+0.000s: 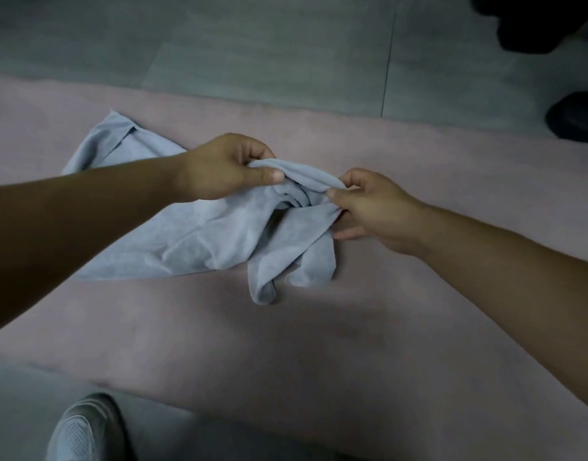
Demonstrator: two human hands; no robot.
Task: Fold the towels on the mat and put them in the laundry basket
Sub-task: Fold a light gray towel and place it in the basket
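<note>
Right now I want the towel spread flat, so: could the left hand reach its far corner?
Probably yes: the far corner lies uncovered on the mat near the left hand, though that hand must first release the towel it pinches.

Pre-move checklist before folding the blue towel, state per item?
1. Left hand grips the towel: ok.
2. Right hand pinches the same bunched edge: ok.
3. Towel spread flat for folding: not ok, crumpled, with twisted ends near the right hand.
4. Towel lies on the mat: ok.
5. Laundry basket location: cannot tell, not in view.
</note>
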